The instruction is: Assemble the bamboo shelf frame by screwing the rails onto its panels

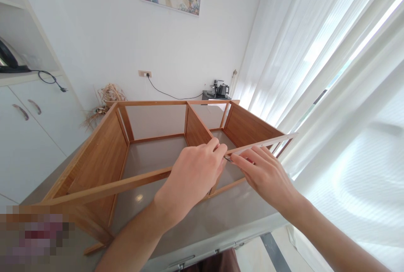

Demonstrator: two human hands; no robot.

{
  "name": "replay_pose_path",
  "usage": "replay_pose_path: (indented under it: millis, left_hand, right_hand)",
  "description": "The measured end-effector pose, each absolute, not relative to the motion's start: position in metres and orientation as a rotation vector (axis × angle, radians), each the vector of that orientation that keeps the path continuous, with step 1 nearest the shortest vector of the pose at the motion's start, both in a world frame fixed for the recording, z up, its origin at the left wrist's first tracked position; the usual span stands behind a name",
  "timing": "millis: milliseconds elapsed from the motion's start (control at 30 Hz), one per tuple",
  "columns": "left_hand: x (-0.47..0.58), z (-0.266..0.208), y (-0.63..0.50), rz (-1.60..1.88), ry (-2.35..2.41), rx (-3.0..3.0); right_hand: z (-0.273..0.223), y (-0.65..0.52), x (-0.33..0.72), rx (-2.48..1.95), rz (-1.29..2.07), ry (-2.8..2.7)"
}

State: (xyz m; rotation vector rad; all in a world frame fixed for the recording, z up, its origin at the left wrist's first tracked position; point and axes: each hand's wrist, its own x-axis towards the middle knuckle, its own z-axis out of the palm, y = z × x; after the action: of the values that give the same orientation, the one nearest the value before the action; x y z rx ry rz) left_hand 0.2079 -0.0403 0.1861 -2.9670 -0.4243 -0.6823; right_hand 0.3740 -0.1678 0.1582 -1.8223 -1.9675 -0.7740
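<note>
A brown wooden frame with panelled ends and a middle divider stands on a grey tabletop. My left hand is closed over its near rail, where the divider meets it; the fingertips are mostly hidden. Just to the right, my right hand is closed in a pinch along the same rail, thumb and forefinger on a small thin metal piece. That piece spans the short gap between the two hands. Its exact kind is too small to make out.
White cabinets rise at the left, with a black power cord on their counter. Dried plant stems lie behind the frame. A kettle stands at the back. White curtains hang along the right. A blurred-out patch covers the lower left.
</note>
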Motion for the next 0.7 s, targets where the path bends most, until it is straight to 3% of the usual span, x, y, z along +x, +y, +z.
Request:
replay_pose_path:
  millis: [700]
  left_hand:
    - [0.207, 0.185, -0.039, -0.703, -0.407, -2.968]
  right_hand:
    - [0.155, -0.167, 0.378, -1.799, -0.667, -2.032]
